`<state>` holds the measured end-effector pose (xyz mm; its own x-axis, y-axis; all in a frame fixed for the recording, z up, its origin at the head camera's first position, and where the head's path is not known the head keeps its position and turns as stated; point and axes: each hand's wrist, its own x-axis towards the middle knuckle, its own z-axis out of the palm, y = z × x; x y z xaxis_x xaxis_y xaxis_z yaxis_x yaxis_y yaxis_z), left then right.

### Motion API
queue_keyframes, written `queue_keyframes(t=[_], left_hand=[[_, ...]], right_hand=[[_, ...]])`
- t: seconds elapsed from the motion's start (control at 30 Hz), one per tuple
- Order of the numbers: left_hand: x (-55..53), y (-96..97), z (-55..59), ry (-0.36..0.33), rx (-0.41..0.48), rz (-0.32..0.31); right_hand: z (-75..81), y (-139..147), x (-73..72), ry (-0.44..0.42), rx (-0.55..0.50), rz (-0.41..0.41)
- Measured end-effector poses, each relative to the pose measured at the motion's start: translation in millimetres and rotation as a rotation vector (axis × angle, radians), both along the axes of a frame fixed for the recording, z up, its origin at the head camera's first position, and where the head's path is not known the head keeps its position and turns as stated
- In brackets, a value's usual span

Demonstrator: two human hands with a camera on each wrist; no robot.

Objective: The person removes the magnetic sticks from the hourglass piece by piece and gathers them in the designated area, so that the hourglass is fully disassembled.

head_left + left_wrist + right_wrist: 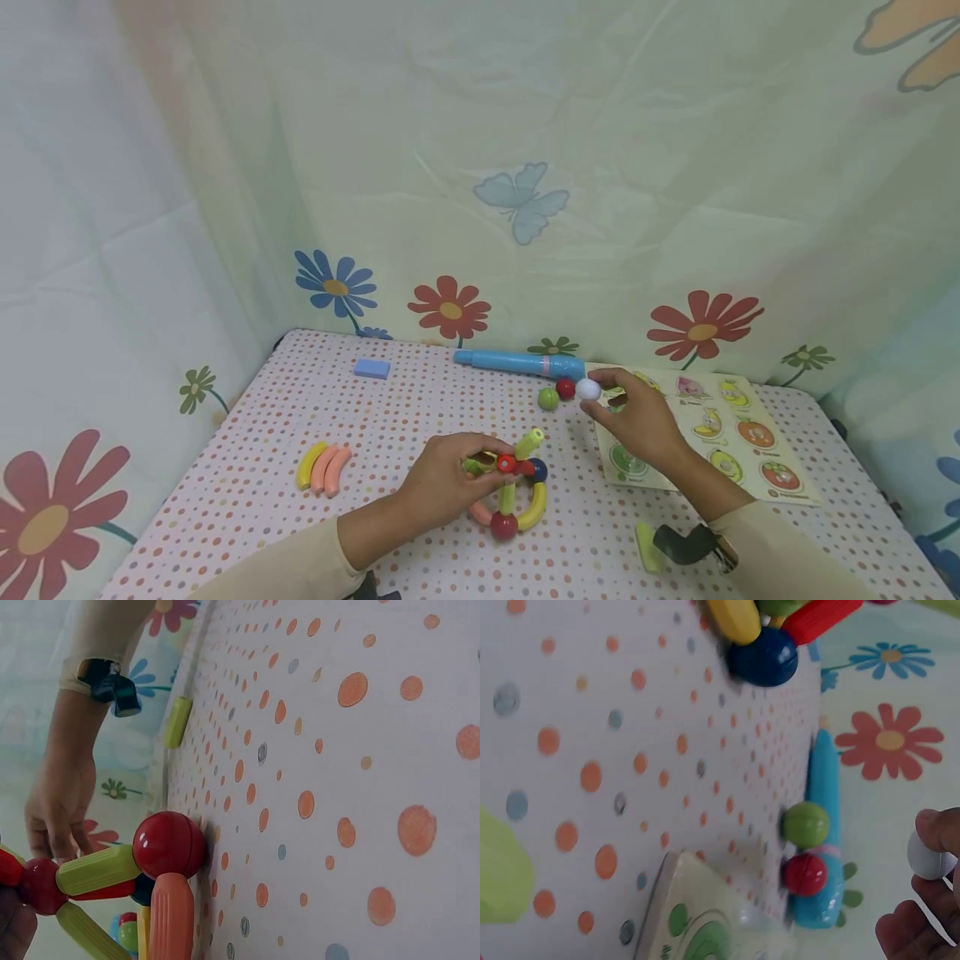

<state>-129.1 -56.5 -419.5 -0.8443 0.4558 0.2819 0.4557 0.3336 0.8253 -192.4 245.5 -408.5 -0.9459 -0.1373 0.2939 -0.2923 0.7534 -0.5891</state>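
Observation:
My left hand [450, 473] holds the top of a toy frame made of ball joints and ridged rods, its fingers at the upper red ball [506, 463]. Below that stand a green rod [507, 498], a lower red ball [504, 526], a yellow curved rod [534, 507] and a dark blue ball [536, 470]. Another green rod [531, 442] sticks up free from the top. To the right, my right hand [641, 425] pinches a white ball [928, 855] between thumb and fingers, raised above the table.
Loose green [548, 399] and red balls [566, 388] lie by a blue tube [517, 363] at the back. A fruit picture sheet [750, 450] lies under the right hand. Curved rods [322, 468] and a blue block [372, 368] are left; a green block [648, 547] is front right.

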Motion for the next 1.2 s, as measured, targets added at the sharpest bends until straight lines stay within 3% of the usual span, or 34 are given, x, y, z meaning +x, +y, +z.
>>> queue_keyframes(t=[0.33, 0.7, 1.2], left_hand=[[-0.2, -0.2, -0.5, -0.024, -0.011, 0.011], [-0.4, 0.1, 0.0, -0.036, -0.012, 0.017], [-0.2, 0.4, -0.4, -0.031, -0.011, 0.020]], right_hand=[[-22.9, 7, -21.7, -0.208, -0.032, -0.022], [-38.3, -2, -35.3, -0.276, 0.023, -0.029], [-47.1, -4, -44.7, -0.331, 0.064, -0.056]])
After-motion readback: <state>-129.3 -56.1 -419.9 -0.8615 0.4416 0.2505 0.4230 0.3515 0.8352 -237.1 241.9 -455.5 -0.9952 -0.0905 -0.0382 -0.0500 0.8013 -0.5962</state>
